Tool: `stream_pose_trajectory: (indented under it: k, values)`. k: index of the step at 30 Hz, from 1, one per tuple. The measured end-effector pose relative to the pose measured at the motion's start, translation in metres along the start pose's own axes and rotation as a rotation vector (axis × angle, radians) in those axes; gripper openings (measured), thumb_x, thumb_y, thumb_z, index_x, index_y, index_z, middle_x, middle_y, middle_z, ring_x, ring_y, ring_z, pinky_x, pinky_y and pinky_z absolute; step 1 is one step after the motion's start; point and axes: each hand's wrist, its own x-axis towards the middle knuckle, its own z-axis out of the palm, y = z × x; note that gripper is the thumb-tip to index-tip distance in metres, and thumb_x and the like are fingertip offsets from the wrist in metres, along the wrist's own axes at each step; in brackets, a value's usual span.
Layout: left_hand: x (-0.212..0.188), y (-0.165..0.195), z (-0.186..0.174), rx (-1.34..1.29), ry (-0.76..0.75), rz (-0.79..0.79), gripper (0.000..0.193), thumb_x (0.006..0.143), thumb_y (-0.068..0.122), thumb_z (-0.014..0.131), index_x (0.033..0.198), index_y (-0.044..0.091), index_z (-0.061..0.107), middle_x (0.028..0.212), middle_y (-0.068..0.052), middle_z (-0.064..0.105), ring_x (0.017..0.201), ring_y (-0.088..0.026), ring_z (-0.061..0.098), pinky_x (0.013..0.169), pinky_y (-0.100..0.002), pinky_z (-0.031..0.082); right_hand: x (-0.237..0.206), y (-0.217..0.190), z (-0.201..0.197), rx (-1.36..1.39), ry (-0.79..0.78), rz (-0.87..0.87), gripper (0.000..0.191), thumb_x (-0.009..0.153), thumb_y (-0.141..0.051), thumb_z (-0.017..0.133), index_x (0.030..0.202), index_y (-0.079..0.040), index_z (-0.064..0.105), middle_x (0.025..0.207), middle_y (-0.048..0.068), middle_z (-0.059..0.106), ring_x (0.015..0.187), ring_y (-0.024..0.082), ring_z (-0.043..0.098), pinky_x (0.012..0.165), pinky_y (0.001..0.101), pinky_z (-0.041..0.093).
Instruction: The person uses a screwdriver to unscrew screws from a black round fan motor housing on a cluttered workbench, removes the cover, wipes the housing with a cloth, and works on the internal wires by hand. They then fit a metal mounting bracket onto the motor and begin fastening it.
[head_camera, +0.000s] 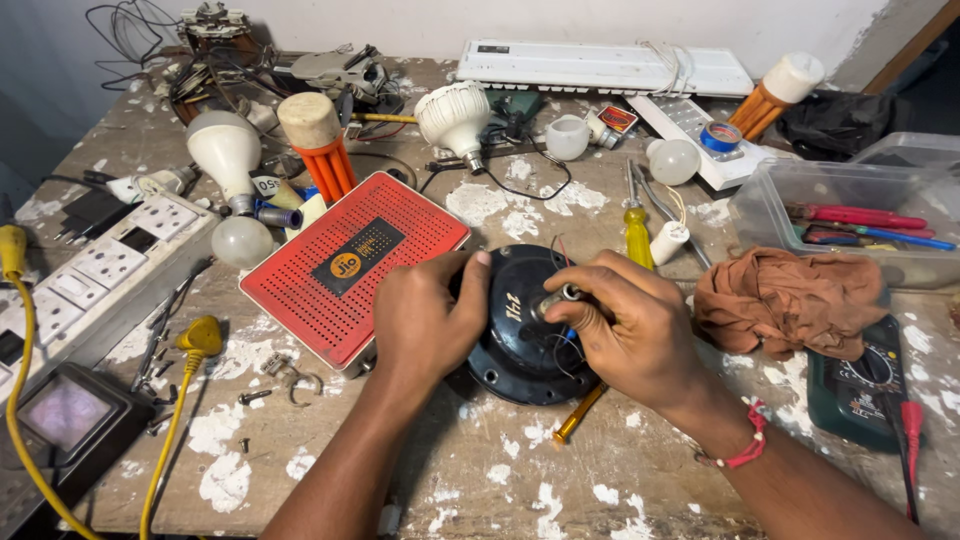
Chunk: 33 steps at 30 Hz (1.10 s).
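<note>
A round black motor housing (520, 345) with a metal shaft (558, 297) lies on the workbench (480, 470) in the middle of the view. My left hand (425, 315) grips its left rim, thumb on top. My right hand (625, 325) closes around the shaft, where thin wires come out. A yellow-handled tool (578, 415) pokes out from under the housing.
A red perforated box (350, 262) touches the housing's left side. Bulbs (225, 150), a white switchboard (100, 265), a yellow screwdriver (637, 232), an orange rag (785, 300), a multimeter (865, 385) and a clear tool bin (850, 215) crowd the bench. Loose screws (255, 397) lie at the left.
</note>
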Motion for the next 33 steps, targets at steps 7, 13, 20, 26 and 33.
stream_pose_trajectory:
  k: [7, 13, 20, 26, 33]
  values:
    - [-0.001, 0.001, 0.005, 0.012, -0.025, 0.040, 0.028, 0.094, 0.030, 0.064, 0.091, 0.007, 0.080, 0.054, -0.016, 0.064, 0.047, -0.033, 0.065, 0.052, -0.045, 0.051, 0.001, 0.003, -0.001, 0.000, 0.006, 0.037, 0.018, 0.091, -0.010, 0.078, 0.105, 0.000, 0.073, 0.083, 0.004, 0.067, 0.063, 0.008, 0.062, 0.054, 0.0255, 0.046]
    - [-0.013, 0.001, -0.004, 0.023, 0.089, 0.112, 0.025, 0.095, 0.026, 0.064, 0.092, 0.006, 0.078, 0.062, -0.019, 0.067, 0.058, -0.038, 0.068, 0.058, -0.049, 0.053, -0.001, -0.008, 0.007, -0.056, 0.046, 0.066, 0.023, 0.089, -0.016, 0.082, 0.104, 0.000, 0.074, 0.087, 0.004, 0.065, 0.060, 0.008, 0.054, 0.053, 0.0249, 0.043]
    - [-0.045, 0.009, -0.034, 0.106, 0.165, 0.155, 0.025, 0.094, 0.028, 0.066, 0.103, 0.006, 0.076, 0.075, -0.019, 0.073, 0.066, -0.038, 0.070, 0.060, -0.050, 0.053, -0.009, -0.034, 0.017, -0.054, 0.066, 0.094, 0.026, 0.089, -0.016, 0.083, 0.107, 0.001, 0.074, 0.095, 0.004, 0.058, 0.060, 0.009, 0.046, 0.053, 0.0251, 0.039]
    - [-0.087, -0.018, -0.109, 0.227, 0.279, 0.083, 0.025, 0.092, 0.029, 0.071, 0.103, 0.008, 0.077, 0.081, -0.015, 0.074, 0.070, -0.034, 0.072, 0.062, -0.045, 0.055, -0.010, -0.051, 0.022, -0.149, 0.061, 0.021, 0.028, 0.090, -0.019, 0.084, 0.110, -0.002, 0.075, 0.101, 0.006, 0.059, 0.065, 0.010, 0.049, 0.058, 0.0254, 0.043]
    - [-0.135, -0.078, -0.191, 0.516, 0.196, -0.107, 0.016, 0.084, 0.020, 0.073, 0.096, 0.012, 0.080, 0.091, -0.010, 0.074, 0.083, -0.034, 0.071, 0.068, -0.047, 0.054, -0.015, -0.084, 0.021, -0.414, 0.209, -0.226, 0.025, 0.101, -0.013, 0.085, 0.120, -0.001, 0.072, 0.111, 0.013, 0.056, 0.093, 0.022, 0.057, 0.081, 0.0325, 0.050]
